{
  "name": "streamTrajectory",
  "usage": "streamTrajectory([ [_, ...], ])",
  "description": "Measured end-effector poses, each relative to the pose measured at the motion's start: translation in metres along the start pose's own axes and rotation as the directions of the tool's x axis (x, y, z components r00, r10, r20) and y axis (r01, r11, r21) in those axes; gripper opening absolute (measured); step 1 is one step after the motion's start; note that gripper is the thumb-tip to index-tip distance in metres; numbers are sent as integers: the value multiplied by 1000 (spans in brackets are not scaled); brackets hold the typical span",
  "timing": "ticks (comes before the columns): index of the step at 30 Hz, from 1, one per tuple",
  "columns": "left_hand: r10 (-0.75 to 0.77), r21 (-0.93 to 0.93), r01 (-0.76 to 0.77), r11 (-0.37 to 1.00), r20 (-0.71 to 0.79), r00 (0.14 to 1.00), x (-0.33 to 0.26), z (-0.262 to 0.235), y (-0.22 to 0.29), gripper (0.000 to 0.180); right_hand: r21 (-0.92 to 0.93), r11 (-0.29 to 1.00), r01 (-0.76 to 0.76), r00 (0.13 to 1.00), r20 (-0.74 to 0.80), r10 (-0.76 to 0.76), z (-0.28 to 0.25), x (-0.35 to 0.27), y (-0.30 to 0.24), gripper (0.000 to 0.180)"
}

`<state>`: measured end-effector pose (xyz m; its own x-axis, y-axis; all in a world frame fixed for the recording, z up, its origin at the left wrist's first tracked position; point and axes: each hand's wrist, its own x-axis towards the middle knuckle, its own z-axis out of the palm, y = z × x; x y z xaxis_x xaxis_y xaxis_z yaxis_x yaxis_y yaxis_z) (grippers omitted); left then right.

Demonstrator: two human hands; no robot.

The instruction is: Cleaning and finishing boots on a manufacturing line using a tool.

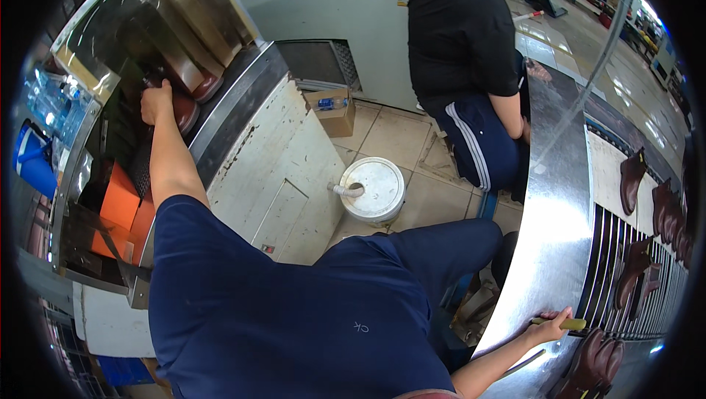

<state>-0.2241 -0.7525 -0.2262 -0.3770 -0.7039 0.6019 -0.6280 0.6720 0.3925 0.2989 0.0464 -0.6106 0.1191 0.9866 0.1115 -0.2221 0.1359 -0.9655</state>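
My left arm stretches into a machine opening on the left, behind hanging clear plastic strips [180, 42]. There my left hand [157, 102] is closed at the upper part of a dark brown shoe [185, 114]; its fingertips are partly hidden. Another brown shoe [209, 88] stands just beyond, under the strips. On the right, my right hand [549, 327] rests at the metal table's edge, its fingers wrapped round an olive-green handle [572, 323]. What tool it belongs to cannot be made out. Several brown shoes [588, 362] sit close to that hand.
A metal table [544, 215] borders a slatted conveyor [599, 266] carrying brown shoes [632, 274]. Ahead, a seated person in black [460, 38] works beside it. A white lidded bucket [379, 193] and a cardboard box [338, 121] stand on the floor. Orange panels [121, 204] are below my left arm.
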Motion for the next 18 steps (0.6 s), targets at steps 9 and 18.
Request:
streamTrajectory([
  [9, 586, 130, -577, 806, -41, 809, -145, 0, 101, 71, 124, 990, -64, 979, -186, 86, -45, 5, 9, 17],
  [18, 920, -909, -201, -365, -319, -229, -577, -32, 183, 40, 120, 980, -161, 981, -87, 172, 34, -4, -6, 29],
])
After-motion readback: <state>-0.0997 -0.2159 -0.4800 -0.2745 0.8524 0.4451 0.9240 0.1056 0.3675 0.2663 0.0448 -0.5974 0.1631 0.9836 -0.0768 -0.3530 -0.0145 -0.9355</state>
